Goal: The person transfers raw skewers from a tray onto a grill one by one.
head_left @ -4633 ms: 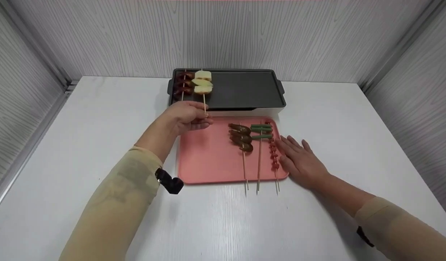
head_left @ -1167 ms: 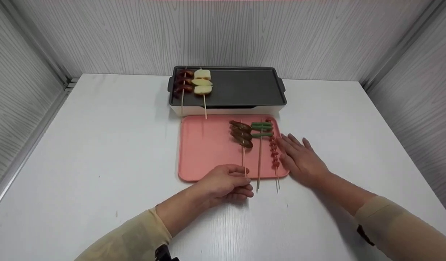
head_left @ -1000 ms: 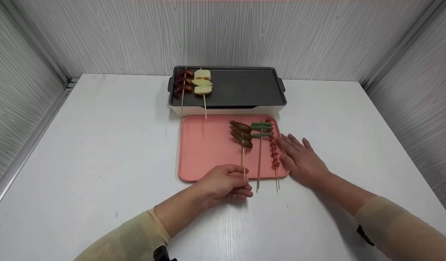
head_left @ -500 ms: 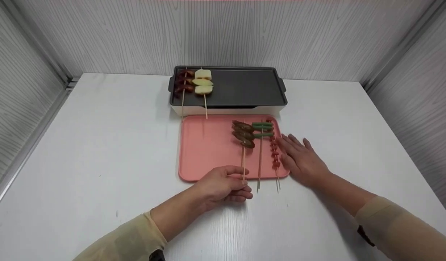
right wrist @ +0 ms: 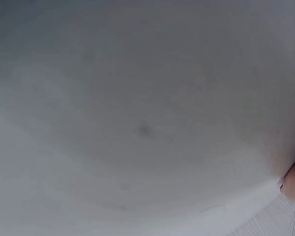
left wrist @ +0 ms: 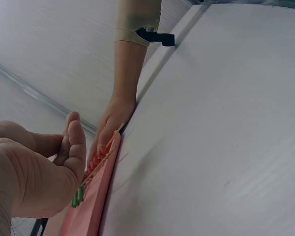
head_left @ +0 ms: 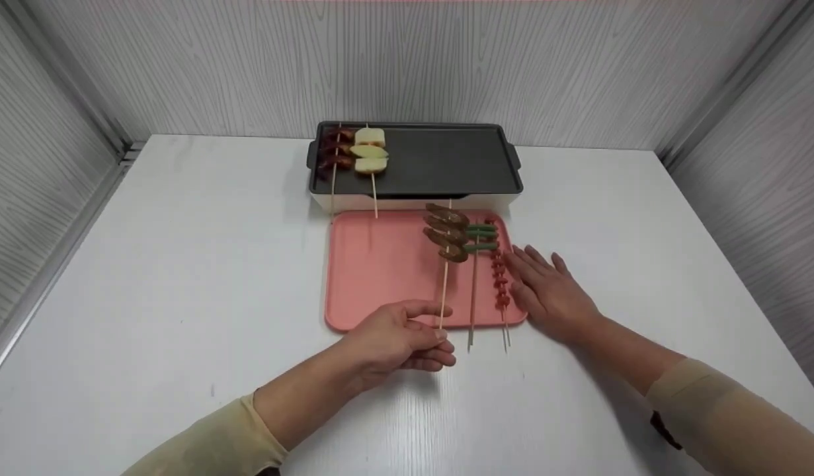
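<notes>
Tray (head_left: 380,277) w/ green skewer (head_left: 483,233) + red skewer (head_left: 501,283); L hand's (head_left: 397,337) fingers pinch brown skewer (head_left: 447,235) above, part-hiding green; R hand's (head_left: 553,296) fingers straight at rim. Grill (head_left: 453,158): dark skewer (head_left: 336,149), pale skewer (head_left: 369,151). R-wrist view blurry.

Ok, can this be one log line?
left hand: holds brown skewer; right hand: by pink tray; griddle: dark-red skewer, pale skewer
</notes>
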### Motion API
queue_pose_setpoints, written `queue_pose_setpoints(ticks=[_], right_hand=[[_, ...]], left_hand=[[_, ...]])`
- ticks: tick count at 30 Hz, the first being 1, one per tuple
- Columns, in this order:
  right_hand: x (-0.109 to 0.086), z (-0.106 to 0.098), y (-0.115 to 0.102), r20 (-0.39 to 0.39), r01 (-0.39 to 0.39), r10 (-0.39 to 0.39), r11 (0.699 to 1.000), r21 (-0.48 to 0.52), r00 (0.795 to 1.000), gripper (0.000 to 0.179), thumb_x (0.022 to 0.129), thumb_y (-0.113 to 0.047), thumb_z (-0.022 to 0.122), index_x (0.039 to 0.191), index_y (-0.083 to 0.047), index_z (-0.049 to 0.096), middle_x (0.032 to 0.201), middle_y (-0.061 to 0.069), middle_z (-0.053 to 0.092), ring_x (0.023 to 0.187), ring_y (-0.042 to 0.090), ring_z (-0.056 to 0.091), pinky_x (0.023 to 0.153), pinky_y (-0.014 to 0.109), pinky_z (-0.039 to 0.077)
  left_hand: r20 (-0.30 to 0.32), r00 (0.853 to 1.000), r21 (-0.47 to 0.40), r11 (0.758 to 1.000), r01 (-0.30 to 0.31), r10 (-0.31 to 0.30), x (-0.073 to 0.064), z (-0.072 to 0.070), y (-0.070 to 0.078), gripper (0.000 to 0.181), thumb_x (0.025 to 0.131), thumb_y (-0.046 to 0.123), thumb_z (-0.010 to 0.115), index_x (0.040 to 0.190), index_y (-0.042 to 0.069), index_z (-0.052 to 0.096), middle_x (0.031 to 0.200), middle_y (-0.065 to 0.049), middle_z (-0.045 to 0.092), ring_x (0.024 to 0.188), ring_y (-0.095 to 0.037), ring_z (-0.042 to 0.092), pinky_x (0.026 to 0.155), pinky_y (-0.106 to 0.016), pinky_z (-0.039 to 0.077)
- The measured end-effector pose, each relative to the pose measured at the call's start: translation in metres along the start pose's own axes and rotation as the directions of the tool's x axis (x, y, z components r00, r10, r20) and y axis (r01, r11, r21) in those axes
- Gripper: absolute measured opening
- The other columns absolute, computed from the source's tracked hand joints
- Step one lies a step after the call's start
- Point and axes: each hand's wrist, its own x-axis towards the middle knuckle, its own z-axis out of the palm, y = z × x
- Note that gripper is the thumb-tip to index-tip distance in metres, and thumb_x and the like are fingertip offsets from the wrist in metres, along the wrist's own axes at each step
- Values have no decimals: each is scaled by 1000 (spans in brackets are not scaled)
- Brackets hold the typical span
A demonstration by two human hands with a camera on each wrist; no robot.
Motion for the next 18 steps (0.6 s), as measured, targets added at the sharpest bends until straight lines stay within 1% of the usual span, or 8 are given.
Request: queue_pose_setpoints(ticks=[5,10,14,18], right_hand=[[0,-1,-1,8,-9,9,1000,-8,1000,65,113,-50,38,169,-19,29,173,4,30,162,29,17,129,61,5],[0,0,-1,1,-15,15,1000,-12,1000,65,113,-51,38,170,-21,29,173,3,29,163,28,16,129,60,5],[-1,0,-1,1,-6,7,1000,-11,1000,64,113,-49,38,169,-21,29,173,2,29,162,28,17,129,60,6],[-1,-1,0,-4,2,-2,1000,-9,1000,64,113,-49,37,169,-20,29,173,1,29,162,28,18,129,60,6]], left_hand=[[-2,1000,34,999,-15,15,1,-3,12,44,105,0,63,148,5,58,101,-19,77,87,-22,79,81,-32,64],[-18,1000,42,999,-8,9,10,-7,27,42,106,1,62,147,9,60,101,-18,77,90,-24,78,85,-35,63],[-46,999,45,999,-9,11,21,-15,42,40,107,3,60,147,12,60,102,-16,76,92,-24,77,88,-36,63],[-78,997,38,999,-22,24,40,-24,57,39,108,2,59,146,12,60,101,-15,75,91,-22,76,87,-34,62]])
